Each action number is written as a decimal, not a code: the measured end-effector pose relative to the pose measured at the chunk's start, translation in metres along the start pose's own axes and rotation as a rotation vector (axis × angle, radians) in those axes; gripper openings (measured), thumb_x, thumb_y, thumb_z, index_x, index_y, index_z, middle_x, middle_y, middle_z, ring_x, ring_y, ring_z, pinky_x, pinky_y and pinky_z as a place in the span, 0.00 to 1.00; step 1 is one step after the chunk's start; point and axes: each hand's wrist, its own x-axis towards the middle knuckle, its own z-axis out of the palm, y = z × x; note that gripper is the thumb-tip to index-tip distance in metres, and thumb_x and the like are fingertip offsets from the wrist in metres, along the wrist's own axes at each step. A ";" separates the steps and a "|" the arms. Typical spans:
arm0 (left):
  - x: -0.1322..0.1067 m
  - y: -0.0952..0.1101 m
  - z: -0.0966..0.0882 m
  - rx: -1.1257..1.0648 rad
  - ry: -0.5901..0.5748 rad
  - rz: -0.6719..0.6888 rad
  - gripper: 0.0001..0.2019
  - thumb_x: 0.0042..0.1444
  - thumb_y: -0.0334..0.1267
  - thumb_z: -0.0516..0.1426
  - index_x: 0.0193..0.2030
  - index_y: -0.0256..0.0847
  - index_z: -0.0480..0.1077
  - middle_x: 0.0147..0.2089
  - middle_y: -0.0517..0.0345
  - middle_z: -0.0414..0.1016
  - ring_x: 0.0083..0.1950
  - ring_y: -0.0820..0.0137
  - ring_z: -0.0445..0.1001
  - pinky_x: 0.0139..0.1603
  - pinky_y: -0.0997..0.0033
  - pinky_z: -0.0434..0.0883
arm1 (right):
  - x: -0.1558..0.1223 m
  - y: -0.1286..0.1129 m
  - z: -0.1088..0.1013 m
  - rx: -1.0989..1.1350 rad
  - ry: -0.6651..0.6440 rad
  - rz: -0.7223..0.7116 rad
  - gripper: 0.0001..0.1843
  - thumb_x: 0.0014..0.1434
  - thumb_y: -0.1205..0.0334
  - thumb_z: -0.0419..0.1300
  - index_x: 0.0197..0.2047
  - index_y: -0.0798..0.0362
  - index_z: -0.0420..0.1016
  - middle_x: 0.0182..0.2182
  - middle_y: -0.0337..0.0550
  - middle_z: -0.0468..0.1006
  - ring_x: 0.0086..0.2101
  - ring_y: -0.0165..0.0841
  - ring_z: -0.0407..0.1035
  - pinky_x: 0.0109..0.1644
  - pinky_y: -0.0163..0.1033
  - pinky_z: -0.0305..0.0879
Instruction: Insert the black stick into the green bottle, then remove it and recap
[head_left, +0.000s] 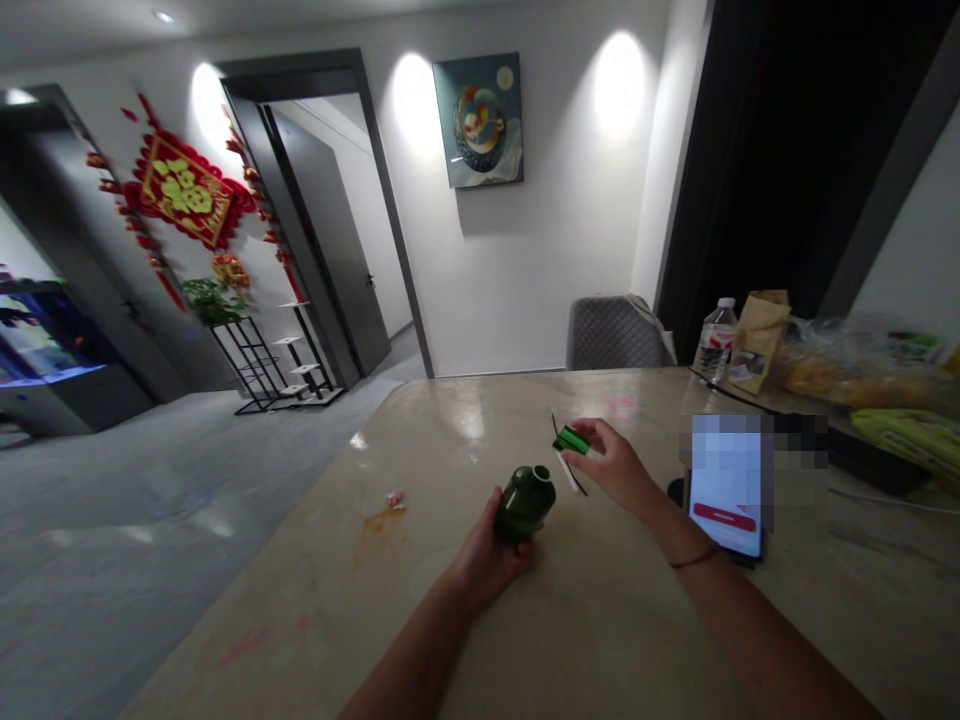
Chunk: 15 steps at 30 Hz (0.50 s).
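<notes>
My left hand (495, 560) is wrapped around a dark green, glossy bottle (523, 508), which is tilted with its uncovered round mouth facing up and forward. Just ahead and to the right, my right hand (609, 462) pinches a small bright green cap (572, 440) between thumb and fingers. The cap is apart from the bottle mouth. Beneath and behind the cap runs a thin dark stick with a white part (568, 474); whether it joins the cap or lies on the table, I cannot tell.
A phone (724, 490) stands propped on the stone table (315, 600), right of my right forearm. Farther back are a water bottle (716, 340), a paper bag (759, 342) and plastic packages (862, 370). An orange stain with crumbs (393, 502) marks the left side. A grey chair (619, 335) stands beyond.
</notes>
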 end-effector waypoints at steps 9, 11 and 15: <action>-0.001 0.001 0.002 0.009 -0.010 -0.008 0.22 0.54 0.55 0.47 0.41 0.35 0.65 0.30 0.53 0.71 0.19 0.79 0.63 0.18 0.81 0.56 | -0.008 0.069 0.002 -0.485 0.283 0.254 0.27 0.46 0.61 0.57 0.50 0.62 0.61 0.43 0.59 0.67 0.43 0.44 0.67 0.46 0.45 0.63; -0.002 0.002 0.003 0.008 -0.005 -0.006 0.22 0.54 0.55 0.47 0.40 0.35 0.65 0.30 0.53 0.71 0.19 0.79 0.63 0.18 0.81 0.57 | -0.011 0.071 0.001 -0.562 0.271 0.243 0.26 0.47 0.63 0.56 0.50 0.62 0.60 0.44 0.60 0.66 0.43 0.44 0.66 0.45 0.44 0.64; -0.004 0.003 0.005 0.015 0.015 -0.010 0.23 0.54 0.55 0.47 0.39 0.35 0.65 0.30 0.53 0.71 0.19 0.79 0.63 0.18 0.81 0.57 | -0.013 0.075 -0.002 -0.614 0.256 0.242 0.25 0.47 0.65 0.54 0.50 0.62 0.59 0.44 0.59 0.66 0.43 0.43 0.67 0.43 0.42 0.65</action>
